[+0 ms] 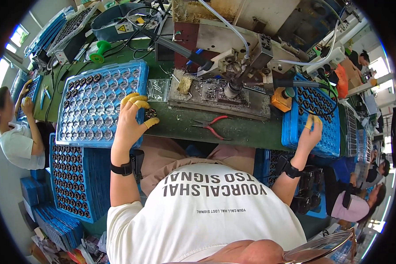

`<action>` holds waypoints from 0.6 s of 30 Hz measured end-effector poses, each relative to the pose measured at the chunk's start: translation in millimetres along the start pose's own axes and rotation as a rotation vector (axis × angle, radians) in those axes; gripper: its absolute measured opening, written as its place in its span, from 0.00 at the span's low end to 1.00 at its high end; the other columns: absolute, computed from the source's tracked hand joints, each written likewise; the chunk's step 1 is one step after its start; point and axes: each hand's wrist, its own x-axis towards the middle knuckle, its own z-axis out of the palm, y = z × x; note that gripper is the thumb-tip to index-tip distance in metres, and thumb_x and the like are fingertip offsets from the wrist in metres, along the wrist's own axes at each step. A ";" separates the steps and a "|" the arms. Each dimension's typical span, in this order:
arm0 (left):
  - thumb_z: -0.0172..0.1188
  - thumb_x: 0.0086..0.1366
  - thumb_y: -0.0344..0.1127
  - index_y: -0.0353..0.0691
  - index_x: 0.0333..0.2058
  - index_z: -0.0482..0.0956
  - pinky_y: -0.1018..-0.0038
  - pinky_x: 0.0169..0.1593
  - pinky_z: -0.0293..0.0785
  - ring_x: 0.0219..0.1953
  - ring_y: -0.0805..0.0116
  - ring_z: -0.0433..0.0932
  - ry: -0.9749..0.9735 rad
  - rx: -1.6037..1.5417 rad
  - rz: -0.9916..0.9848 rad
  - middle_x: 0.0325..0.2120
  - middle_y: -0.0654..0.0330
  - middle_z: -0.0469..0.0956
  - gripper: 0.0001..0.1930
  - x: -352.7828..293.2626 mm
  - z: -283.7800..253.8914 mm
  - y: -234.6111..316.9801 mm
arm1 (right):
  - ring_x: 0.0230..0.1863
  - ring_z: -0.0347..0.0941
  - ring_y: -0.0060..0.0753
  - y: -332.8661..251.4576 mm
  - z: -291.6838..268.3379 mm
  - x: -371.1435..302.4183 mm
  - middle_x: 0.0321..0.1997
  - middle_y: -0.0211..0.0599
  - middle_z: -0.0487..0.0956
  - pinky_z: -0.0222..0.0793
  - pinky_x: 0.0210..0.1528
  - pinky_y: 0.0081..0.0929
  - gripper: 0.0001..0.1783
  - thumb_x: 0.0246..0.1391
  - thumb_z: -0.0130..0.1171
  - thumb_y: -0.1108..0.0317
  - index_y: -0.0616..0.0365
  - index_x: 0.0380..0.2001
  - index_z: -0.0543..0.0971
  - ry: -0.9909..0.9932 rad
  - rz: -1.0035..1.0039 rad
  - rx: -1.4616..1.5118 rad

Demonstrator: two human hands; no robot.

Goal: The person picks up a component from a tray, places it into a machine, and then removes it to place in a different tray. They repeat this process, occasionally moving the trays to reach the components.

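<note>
At the right edge of the left blue tray [143, 83], my left hand [130, 116] is closed round a small dark ring-shaped part [150, 114], with yellow covers on its fingertips. That tray has clear round pockets, and several similar dark parts sit along its upper left. My right hand [310, 134] reaches over the right blue tray [290, 132], its yellow-covered fingertips pressed together. Whatever those fingers pinch is too small to make out. Rows of dark ring-shaped parts [314, 99] fill the far side of the right tray.
A metal machine fixture [233, 90] with scattered shavings stands ahead. Red-handled pliers [211, 126] lie on the green bench [180, 132] before it. An orange box [281, 99] adjoins the right tray. Stacked filled trays [68, 176] stand lower left; other people sit at both sides.
</note>
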 end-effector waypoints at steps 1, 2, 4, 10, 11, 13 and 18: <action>0.73 0.40 0.32 0.38 0.33 0.74 0.60 0.57 0.63 0.54 0.50 0.67 0.002 -0.001 0.000 0.43 0.56 0.76 0.20 -0.5 -0.7 0.2 | 0.44 0.73 0.50 -4.8 -1.2 -2.8 0.42 0.44 0.79 0.66 0.49 0.36 0.10 0.57 0.56 0.69 0.62 0.39 0.80 0.157 -0.048 0.068; 0.73 0.40 0.32 0.38 0.33 0.73 0.59 0.57 0.63 0.53 0.50 0.67 0.006 -0.002 0.000 0.43 0.56 0.76 0.21 -0.2 0.0 -0.2 | 0.40 0.74 0.47 -19.5 -6.8 -4.3 0.38 0.42 0.80 0.67 0.47 0.34 0.06 0.56 0.55 0.74 0.61 0.36 0.80 0.233 -0.154 0.010; 0.73 0.40 0.32 0.38 0.33 0.73 0.59 0.57 0.63 0.53 0.50 0.67 0.004 0.010 0.001 0.42 0.56 0.76 0.21 -0.4 0.0 0.0 | 0.40 0.74 0.44 -41.4 -11.1 -20.5 0.38 0.41 0.80 0.67 0.47 0.34 0.06 0.56 0.55 0.74 0.59 0.35 0.80 0.243 -0.239 0.084; 0.73 0.40 0.32 0.39 0.33 0.74 0.60 0.57 0.63 0.54 0.50 0.67 -0.005 0.016 -0.002 0.42 0.56 0.76 0.20 1.4 -1.2 3.5 | 0.40 0.74 0.40 -114.1 16.4 -68.4 0.36 0.35 0.79 0.66 0.47 0.35 0.06 0.52 0.59 0.69 0.55 0.34 0.80 -0.074 -0.414 0.496; 0.73 0.40 0.32 0.39 0.33 0.75 0.60 0.57 0.63 0.54 0.50 0.67 -0.005 0.029 0.004 0.42 0.56 0.76 0.20 2.4 -0.1 3.8 | 0.40 0.74 0.40 -119.2 26.7 -76.7 0.36 0.34 0.78 0.65 0.47 0.35 0.06 0.52 0.59 0.68 0.54 0.34 0.80 -0.112 -0.412 0.538; 0.73 0.40 0.31 0.39 0.33 0.75 0.60 0.58 0.63 0.54 0.51 0.67 -0.004 0.020 -0.002 0.43 0.56 0.76 0.20 1.9 0.8 4.3 | 0.40 0.74 0.39 -127.7 45.9 -88.9 0.36 0.34 0.78 0.65 0.47 0.35 0.07 0.51 0.60 0.68 0.53 0.34 0.80 -0.194 -0.388 0.572; 0.73 0.41 0.31 0.39 0.34 0.76 0.60 0.57 0.63 0.54 0.51 0.67 0.009 0.010 -0.013 0.43 0.56 0.76 0.19 0.7 -0.7 4.7 | 0.40 0.72 0.39 -126.3 41.0 -81.5 0.36 0.36 0.78 0.66 0.44 0.31 0.05 0.52 0.59 0.71 0.57 0.33 0.80 -0.169 -0.303 0.655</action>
